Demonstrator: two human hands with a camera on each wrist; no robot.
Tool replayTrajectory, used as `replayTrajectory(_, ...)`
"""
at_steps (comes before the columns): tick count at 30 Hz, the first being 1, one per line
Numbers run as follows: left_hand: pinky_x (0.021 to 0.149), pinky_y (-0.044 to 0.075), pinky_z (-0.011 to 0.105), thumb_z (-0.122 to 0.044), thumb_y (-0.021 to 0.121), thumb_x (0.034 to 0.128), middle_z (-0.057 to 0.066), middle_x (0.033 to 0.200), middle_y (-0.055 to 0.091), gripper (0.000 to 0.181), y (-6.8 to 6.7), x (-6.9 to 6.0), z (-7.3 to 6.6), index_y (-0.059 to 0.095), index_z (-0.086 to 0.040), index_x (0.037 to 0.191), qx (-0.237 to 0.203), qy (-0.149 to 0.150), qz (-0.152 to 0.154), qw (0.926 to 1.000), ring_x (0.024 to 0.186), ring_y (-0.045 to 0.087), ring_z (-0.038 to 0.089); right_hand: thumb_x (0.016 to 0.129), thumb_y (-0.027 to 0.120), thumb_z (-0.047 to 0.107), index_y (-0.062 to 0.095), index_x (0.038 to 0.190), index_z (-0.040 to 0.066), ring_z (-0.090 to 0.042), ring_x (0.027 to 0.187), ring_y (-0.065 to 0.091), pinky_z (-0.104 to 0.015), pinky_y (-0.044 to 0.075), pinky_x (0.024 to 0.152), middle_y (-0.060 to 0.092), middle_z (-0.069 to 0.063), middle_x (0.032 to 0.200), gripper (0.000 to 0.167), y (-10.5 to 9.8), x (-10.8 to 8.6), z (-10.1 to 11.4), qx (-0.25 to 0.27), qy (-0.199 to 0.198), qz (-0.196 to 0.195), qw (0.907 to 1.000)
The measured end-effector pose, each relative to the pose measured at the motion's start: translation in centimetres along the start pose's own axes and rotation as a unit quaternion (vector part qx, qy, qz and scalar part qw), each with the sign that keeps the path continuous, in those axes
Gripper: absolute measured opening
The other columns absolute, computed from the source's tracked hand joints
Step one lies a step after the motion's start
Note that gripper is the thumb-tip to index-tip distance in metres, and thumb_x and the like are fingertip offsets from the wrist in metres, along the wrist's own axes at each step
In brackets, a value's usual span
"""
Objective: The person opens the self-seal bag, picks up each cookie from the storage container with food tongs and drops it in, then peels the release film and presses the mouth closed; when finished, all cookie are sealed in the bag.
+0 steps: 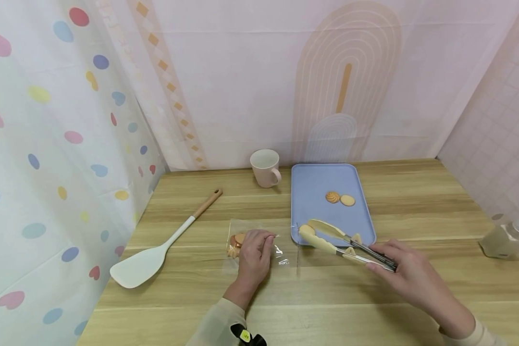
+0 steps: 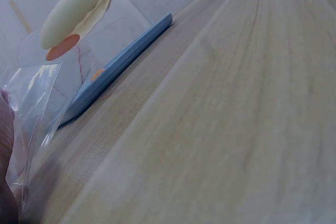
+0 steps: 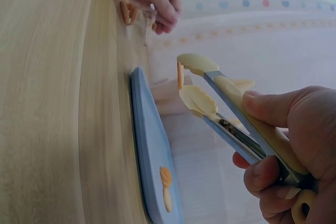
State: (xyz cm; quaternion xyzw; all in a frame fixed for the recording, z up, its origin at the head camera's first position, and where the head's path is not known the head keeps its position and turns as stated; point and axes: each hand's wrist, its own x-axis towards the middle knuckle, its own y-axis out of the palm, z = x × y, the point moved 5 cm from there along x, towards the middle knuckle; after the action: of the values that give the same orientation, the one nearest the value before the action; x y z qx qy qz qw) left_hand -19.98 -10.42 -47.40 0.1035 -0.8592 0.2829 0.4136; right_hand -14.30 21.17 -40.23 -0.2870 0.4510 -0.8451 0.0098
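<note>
Our right hand (image 1: 408,270) grips tongs (image 1: 324,245) holding a cookie (image 1: 307,229) by the tray (image 1: 311,192); left of the tray, our left hand (image 1: 254,253) pinches a bag (image 1: 281,252). We should squeeze gently.

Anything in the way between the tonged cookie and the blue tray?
Nothing visible blocks it: the cookie in the tongs appears above a corner of the blue tray. The clear bag comes close on the left; whether its film touches the tray, I can't tell.

Cookie (image 3: 180,75) between tongs (image 3: 228,90) — in right hand (image 3: 315,129)
</note>
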Motion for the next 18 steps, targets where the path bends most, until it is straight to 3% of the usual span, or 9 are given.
replayTrajectory(8, 0.077, 0.048, 0.032, -0.004, 0.061, 0.0922, 0.003, 0.086, 0.067, 0.01, 0.0, 0.0, 0.1, 0.069, -0.004, 0.086, -0.001, -0.001, -0.004, 1.0, 0.085, 0.059, 0.022, 0.075, 0.083, 0.02, 0.073, 0.107, 0.013, -0.001, 0.065, 0.048, -0.019, 0.04, 0.055, 0.065, 0.007, 0.094, 0.034, 0.1, -0.2, 0.8, 0.027, -0.007, 0.017, 0.9995)
replayTrajectory(18, 0.077, 0.047, 0.032, -0.003, 0.062, 0.0916, 0.003, 0.085, 0.067, 0.01, 0.0, -0.1, 0.1, 0.069, -0.005, 0.086, -0.001, 0.003, -0.01, 0.9999, 0.084, 0.059, 0.022, 0.073, 0.084, 0.016, 0.072, 0.11, 0.02, -0.001, 0.065, 0.048, -0.013, 0.039, 0.057, 0.063, 0.011, 0.095, 0.039, 1.2, -0.1, 1.6, 0.051, -0.045, 0.026, 0.9974)
